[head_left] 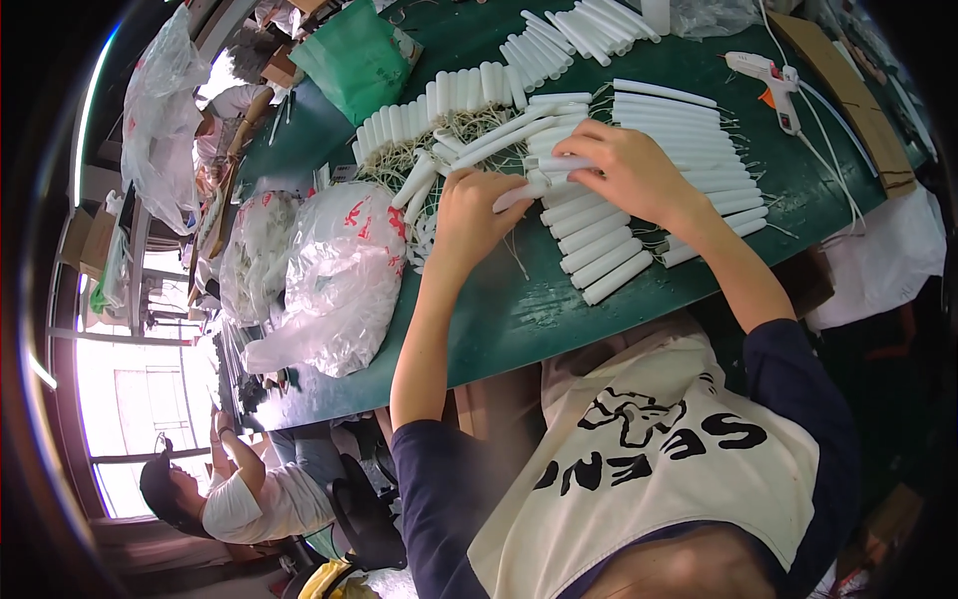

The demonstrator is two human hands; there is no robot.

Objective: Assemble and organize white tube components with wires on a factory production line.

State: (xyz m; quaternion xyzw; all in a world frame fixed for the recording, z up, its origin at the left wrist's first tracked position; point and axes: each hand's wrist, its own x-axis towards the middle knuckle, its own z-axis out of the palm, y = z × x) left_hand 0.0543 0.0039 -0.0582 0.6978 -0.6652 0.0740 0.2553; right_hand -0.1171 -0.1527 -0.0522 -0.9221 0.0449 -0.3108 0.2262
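Note:
My left hand (pixel 471 222) is closed round a short white candle-like tube (pixel 518 198), its far end pointing right. A thin cord hangs below that hand. Just to the right, my right hand (pixel 631 172) pinches another white tube (pixel 566 163) between thumb and fingers, close to the first one. Whether the two tubes touch I cannot tell. Beneath and beside my right hand lies a row of white tubes (pixel 602 252) side by side. Farther right, more tubes with thin cords at their ends lie in a long stack (pixel 667 115).
Upright white tubes (pixel 464 90) with tangled cords stand beyond my hands. A glue gun (pixel 763 75) with a cable lies at the right, near cardboard (pixel 838 90). Clear plastic bags (pixel 344 260) and a green bag (pixel 354 60) sit left. A co-worker (pixel 264 489) sits at lower left.

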